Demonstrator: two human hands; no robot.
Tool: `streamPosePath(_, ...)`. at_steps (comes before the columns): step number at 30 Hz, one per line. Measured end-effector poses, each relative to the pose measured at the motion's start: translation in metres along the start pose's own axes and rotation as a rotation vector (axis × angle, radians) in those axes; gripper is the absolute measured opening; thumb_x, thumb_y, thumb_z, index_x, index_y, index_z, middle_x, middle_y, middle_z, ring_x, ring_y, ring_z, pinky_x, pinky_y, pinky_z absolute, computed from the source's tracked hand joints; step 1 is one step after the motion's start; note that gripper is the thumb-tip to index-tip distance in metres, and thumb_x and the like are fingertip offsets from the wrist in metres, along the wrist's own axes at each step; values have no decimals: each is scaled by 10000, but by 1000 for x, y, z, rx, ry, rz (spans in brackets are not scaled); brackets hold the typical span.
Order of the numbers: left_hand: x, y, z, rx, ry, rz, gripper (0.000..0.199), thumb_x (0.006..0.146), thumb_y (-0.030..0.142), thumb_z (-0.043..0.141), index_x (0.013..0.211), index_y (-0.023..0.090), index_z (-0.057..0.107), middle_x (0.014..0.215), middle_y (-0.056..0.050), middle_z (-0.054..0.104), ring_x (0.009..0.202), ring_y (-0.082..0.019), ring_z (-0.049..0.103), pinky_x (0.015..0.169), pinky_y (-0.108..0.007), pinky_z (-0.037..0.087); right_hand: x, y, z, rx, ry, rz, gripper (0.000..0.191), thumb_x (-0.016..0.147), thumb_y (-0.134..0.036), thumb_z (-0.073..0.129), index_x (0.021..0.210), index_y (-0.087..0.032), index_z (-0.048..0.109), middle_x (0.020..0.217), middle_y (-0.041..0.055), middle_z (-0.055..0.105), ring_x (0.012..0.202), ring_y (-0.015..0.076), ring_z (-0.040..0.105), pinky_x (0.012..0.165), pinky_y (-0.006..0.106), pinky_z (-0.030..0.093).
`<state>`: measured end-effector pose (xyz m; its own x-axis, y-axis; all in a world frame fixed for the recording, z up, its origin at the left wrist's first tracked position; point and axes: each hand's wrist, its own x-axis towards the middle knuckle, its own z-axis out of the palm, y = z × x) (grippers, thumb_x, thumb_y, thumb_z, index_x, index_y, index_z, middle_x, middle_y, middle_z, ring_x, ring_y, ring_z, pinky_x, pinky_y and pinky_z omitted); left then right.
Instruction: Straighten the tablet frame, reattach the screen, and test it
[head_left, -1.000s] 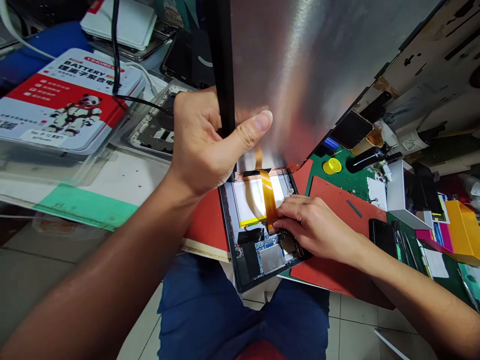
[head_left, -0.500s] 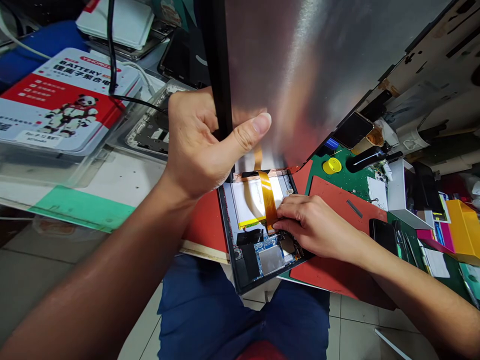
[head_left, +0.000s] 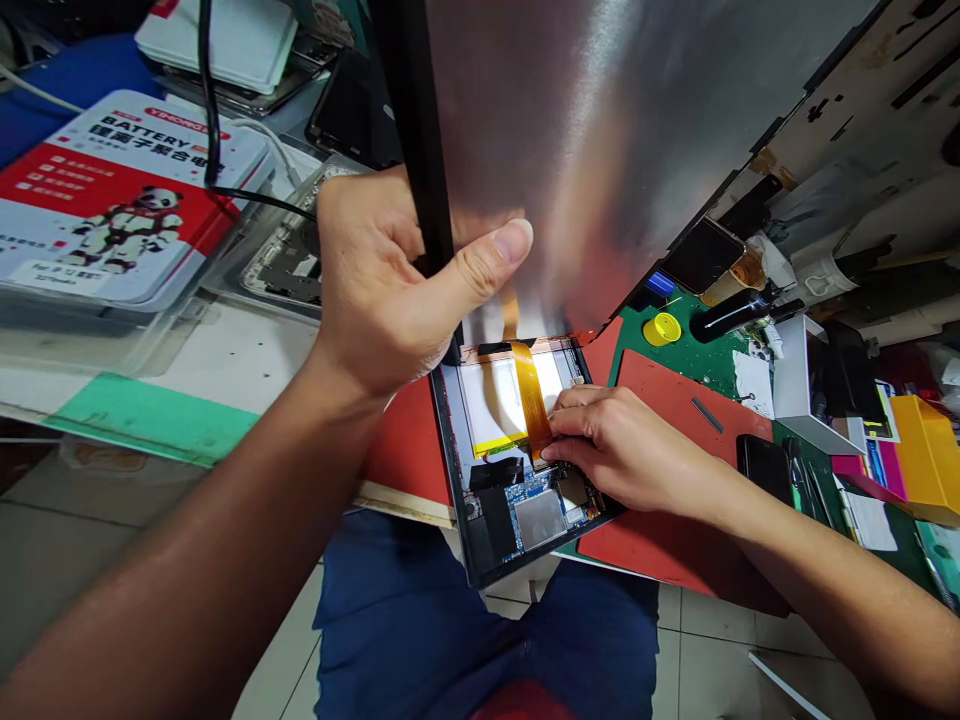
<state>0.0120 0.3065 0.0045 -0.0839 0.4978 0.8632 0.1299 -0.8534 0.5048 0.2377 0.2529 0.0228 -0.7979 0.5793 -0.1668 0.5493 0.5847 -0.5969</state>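
My left hand (head_left: 401, 275) grips the edge of a raised tablet screen (head_left: 630, 130), thumb on its silvery metal back, fingers hidden behind the black frame. Below it lies the opened tablet body (head_left: 495, 572), jutting over the table's front edge. Inside are a white battery (head_left: 491, 400) with a yellow strip and a blue circuit board (head_left: 538, 515) with a metal shield. An orange ribbon cable (head_left: 529, 390) runs from the screen down to the board. My right hand (head_left: 622, 440) pinches at the cable's lower end, fingertips pressed together there; the connector itself is hidden.
A red mat (head_left: 675, 410) lies under the tablet on a green mat (head_left: 712, 345). At left are a battery box (head_left: 112, 200) and a plastic tray (head_left: 285, 260). Right of the mat stand a yellow cap (head_left: 661, 329), a black phone (head_left: 763, 467), tweezers and a white box (head_left: 799, 390).
The view has shifted slightly, so most things sit a little further left. Both hands keep their places on the screen and the ribbon cable.
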Motion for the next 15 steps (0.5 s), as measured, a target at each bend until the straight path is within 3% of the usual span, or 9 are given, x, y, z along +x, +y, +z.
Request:
streamPosePath(6, 0, -1, -1, 8, -4, -9, 347, 966, 224, 767, 637, 209, 655, 536, 92, 449, 434, -77, 570, 502, -276, 537, 1, 2, 0, 34, 7, -20, 279, 1002, -63, 613, 757, -192, 651, 777, 13, 579, 754, 164, 507, 709, 333, 388)
streamPosePath(12, 0, -6, -1, 22, 13, 29, 438, 962, 184, 769, 572, 196, 569, 524, 92, 457, 432, -32, 502, 415, -210, 341, 1, 4, 1, 53, 31, -34, 284, 996, -64, 645, 739, -186, 664, 778, 6, 569, 751, 153, 509, 701, 327, 384)
streamPosePath(15, 1, -6, 0, 8, 5, 38, 445, 968, 188, 767, 571, 195, 568, 516, 90, 449, 425, -32, 499, 393, -206, 304, 0, 4, 2, 57, 38, -31, 283, 999, -75, 645, 741, -188, 674, 780, 9, 581, 744, 154, 512, 692, 329, 384)
